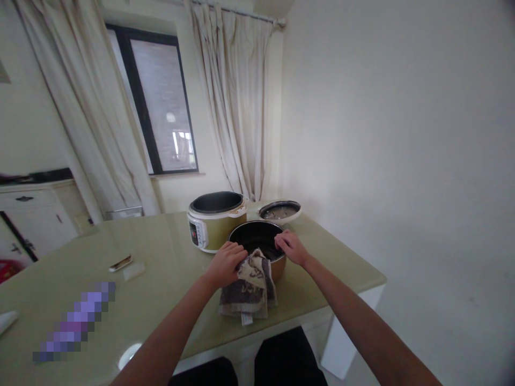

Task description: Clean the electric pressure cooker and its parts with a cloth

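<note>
A cooker's inner pot [257, 234], black inside and copper-brown outside, stands near the table's front edge. Over its front rim hangs a patterned beige and grey-brown towel [252, 284], partly inside the pot. My left hand [227, 264] is closed at the left rim, its fingers on the towel's upper edge; its fingertips are partly hidden. Across the opening, my right hand [292, 247] pinches the right rim with curled fingers. Just behind the pot stands the green and white electric cooker [220, 228], its top open and control panel facing left.
A round lid [280, 212] lies behind the pot, close to the wall. On the table's [161, 241] left side are a small narrow object [120, 262], a pale translucent piece [134, 271] and a blurred-out purple item [76, 321]. A white round object [129, 356] is beside my left forearm.
</note>
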